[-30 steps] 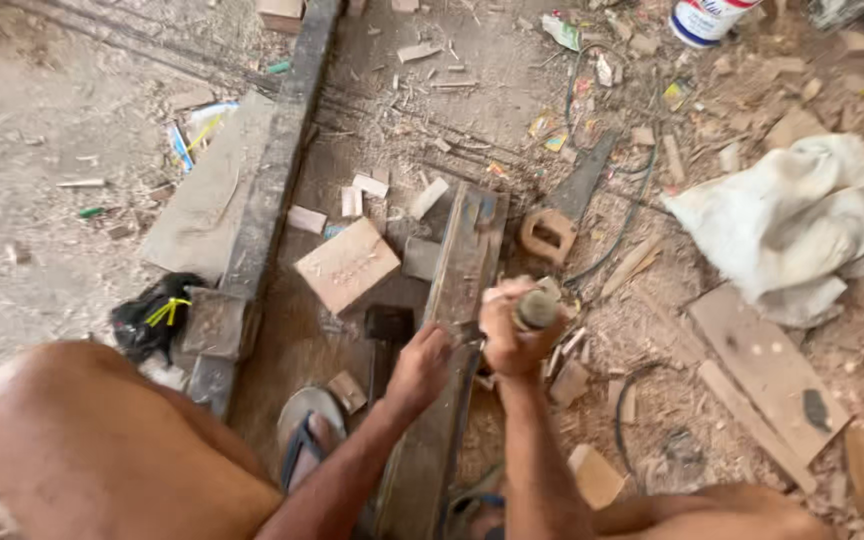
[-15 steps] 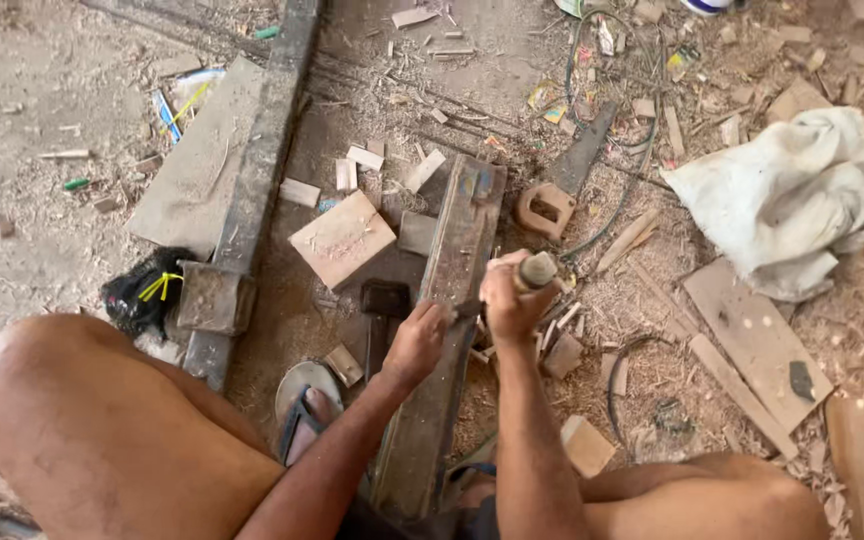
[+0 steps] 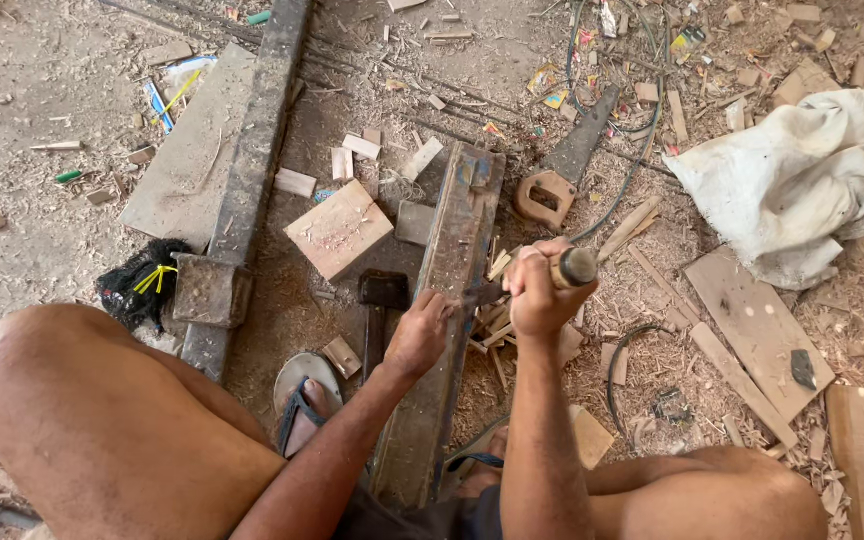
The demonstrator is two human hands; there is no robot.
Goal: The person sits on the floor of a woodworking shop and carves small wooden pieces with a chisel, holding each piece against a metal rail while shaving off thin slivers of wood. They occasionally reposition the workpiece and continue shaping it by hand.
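A person squats on a dirt floor (image 3: 42, 120) strewn with sawdust, seen from above, both bare knees at the bottom of the view. One long, dark wooden beam (image 3: 447, 310) runs between the legs, from the bottom centre up toward the middle. A second long dark rail (image 3: 257, 150) lies to its left, beside one flat grey board (image 3: 187, 155). One crumpled white cloth (image 3: 787, 180) sits at upper right. One handsaw (image 3: 562, 165) with a wooden grip lies just beyond the beam's far end. One square pale wood block (image 3: 339, 228) rests left of the beam, and one hammer (image 3: 380, 305) with a dark head lies just below it. One sandalled foot (image 3: 300, 405) shows beside the beam.

The right hand (image 3: 535, 295) is clenched around one wooden-handled chisel (image 3: 557, 272), whose blade points left onto the beam's upper face. The left hand (image 3: 420, 335) rests on the beam, fingers curled near the blade tip; whether it grips the blade cannot be told. The two hands are close together but not touching. Many small offcuts and chips lie scattered about.
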